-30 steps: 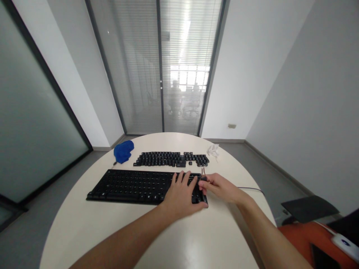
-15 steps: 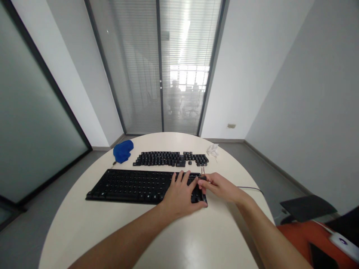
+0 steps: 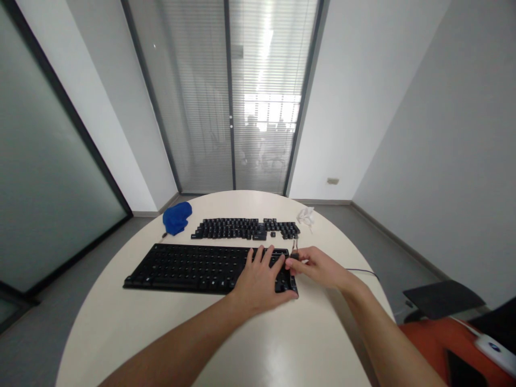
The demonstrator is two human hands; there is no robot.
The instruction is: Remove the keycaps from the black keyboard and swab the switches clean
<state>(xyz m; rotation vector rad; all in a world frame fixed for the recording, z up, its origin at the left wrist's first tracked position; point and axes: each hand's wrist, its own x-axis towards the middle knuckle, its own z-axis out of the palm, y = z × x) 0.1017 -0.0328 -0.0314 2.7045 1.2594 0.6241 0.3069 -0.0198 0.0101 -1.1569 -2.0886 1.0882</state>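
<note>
**Pale walls (image 3: 382, 80) are surrounding a round cream table (image 3: 274, 344), where two-handed work is going on at a black keyboard (image 3: 181, 269)**

Blinds (image 3: 197, 118) are hanging along the far side. The keyboard is lying flat across the middle of the table. The left hand (image 3: 258, 279) is resting over its right end, fingers spreading apart. The right hand (image 3: 314, 265) is pinching a small dark-handled tool (image 3: 294, 255) between thumb and fingers, close by the keyboard's far right corner; its two thin prongs are pointing away from the viewer. Whether the tool is touching the keyboard is impossible to tell.

Just beyond, loose black keycaps (image 3: 228, 228) are sitting in keyboard-like rows. A blue cloth (image 3: 176, 217) is lying to their left, a crumpled white scrap (image 3: 306, 216) to their right. A thin dark cable (image 3: 365, 271) is trailing off rightward.
</note>
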